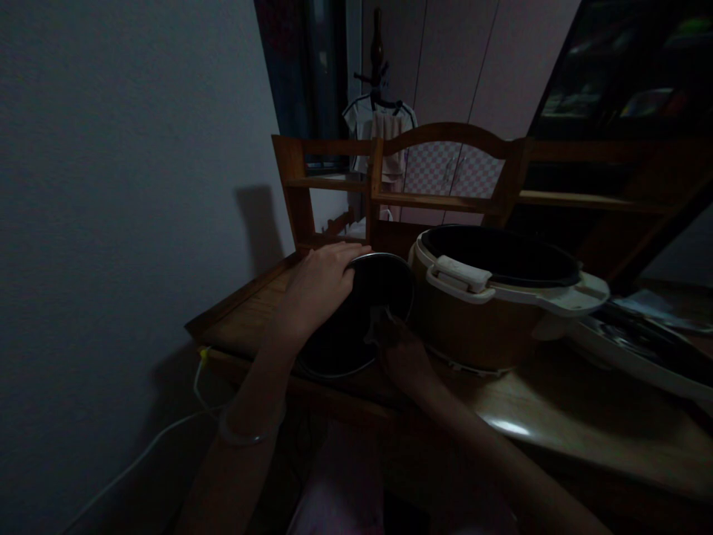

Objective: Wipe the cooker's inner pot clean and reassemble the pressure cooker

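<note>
A dark round pot [339, 338] with a thin shiny rim is tilted on the wooden tabletop, its opening turned toward me. My left hand [326, 282] grips the upper left of its rim, fingers over the outside and thumb toward the inside. Down in the opening, my right hand [401, 353] is closed on a pale cloth [380, 321], which lies against the dark inner surface. Deep shadow hides most of the right fingers and the pot's bottom. Close to the pot's right side stands an open cooker [473, 327] with a pale handle and a black interior.
A wooden shelf rack [445, 199] rises along the table's back edge. Farther right lies a pale-edged, dark appliance part [640, 349]. A white wall [139, 186] borders the left side, and a white cable [161, 435] hangs by the table's left corner.
</note>
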Available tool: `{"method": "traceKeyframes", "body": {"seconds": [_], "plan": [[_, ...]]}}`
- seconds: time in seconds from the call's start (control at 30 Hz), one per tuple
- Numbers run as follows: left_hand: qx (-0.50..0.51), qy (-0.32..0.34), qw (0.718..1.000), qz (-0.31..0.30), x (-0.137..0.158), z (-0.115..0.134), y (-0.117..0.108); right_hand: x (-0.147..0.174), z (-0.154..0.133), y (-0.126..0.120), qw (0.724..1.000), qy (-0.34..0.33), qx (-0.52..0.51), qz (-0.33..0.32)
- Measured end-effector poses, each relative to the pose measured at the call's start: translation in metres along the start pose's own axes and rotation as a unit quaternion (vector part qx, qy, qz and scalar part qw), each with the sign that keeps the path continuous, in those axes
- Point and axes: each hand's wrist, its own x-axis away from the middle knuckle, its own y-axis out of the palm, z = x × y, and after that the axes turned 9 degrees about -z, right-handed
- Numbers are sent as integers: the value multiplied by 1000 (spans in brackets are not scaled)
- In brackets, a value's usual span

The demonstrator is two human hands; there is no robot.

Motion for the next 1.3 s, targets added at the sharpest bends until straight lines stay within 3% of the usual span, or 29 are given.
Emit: {"method": "traceKeyframes", "body": {"seconds": [1.3], "plan": [[2, 9, 1000, -1, 0, 3, -2, 1, -1, 0, 1000, -6, 2, 2]]}}
